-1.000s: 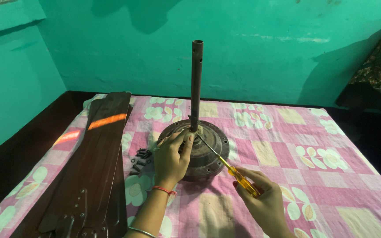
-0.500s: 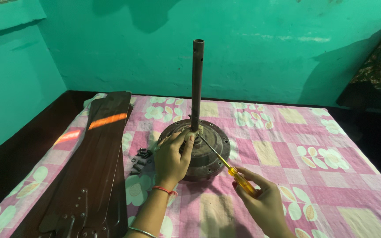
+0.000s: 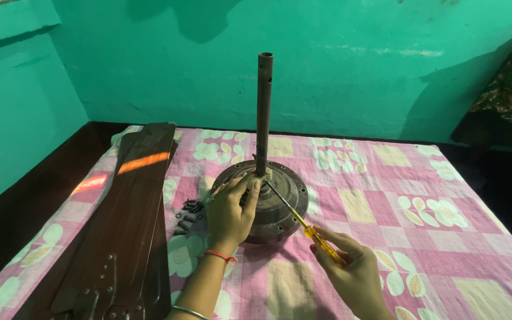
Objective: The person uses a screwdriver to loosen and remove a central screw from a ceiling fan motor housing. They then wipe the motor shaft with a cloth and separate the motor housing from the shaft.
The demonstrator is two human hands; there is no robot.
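My left hand rests on the near left side of the fan motor, fingers spread and curved over its top rim, pressing against the metal rather than closed round anything. The motor sits on the pink patterned sheet in the middle of the bed, with its dark rod standing upright from the centre.

My right hand is closed on the yellow handle of the screwdriver, fingers wrapped tight. The shaft slants up and left, and its tip meets the top of the motor just beside the base of the rod. I cannot tell whether the tip sits in a screw head.

A small heap of dark screws lies on the sheet just left of the motor, near my left hand. Brown fan blades lie stacked lengthwise along the left edge of the bed, apart from the motor.
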